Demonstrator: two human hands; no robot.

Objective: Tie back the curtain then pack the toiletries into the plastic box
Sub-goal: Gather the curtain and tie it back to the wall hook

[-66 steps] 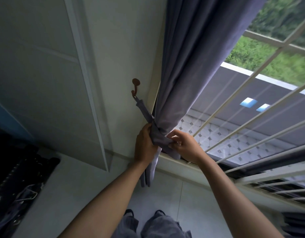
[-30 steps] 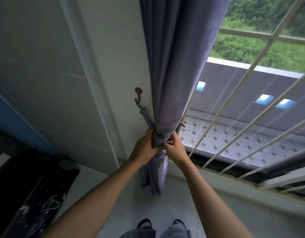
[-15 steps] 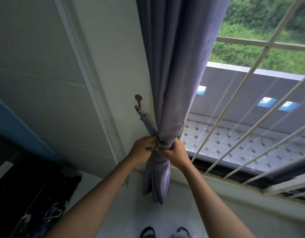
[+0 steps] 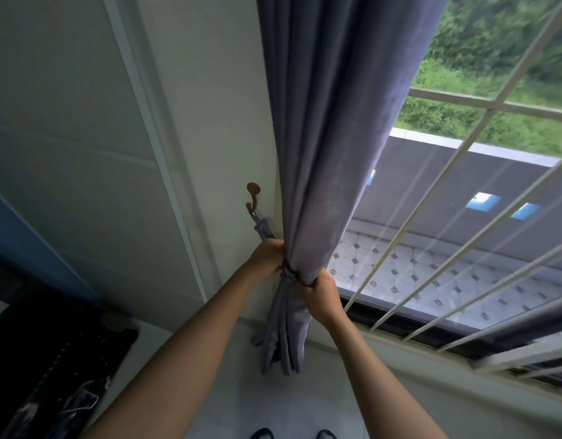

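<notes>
The curtain [image 4: 330,147] is a soft, matt cloth in greyish purple, with a faint velvety nap that catches light along its folds. The tie-back strap [image 4: 264,229] looks to be the same matt cloth. The hook [image 4: 253,198] on the wall looks like smooth metal with a dull reddish-brown finish. The wall [image 4: 210,90] is painted, smooth and matt. The window bars [image 4: 437,198] look like metal painted white with a slight sheen. The floor [image 4: 273,403] is pale smooth tile, faintly glossy. The patterned tiles [image 4: 431,277] outside appear smooth.
</notes>
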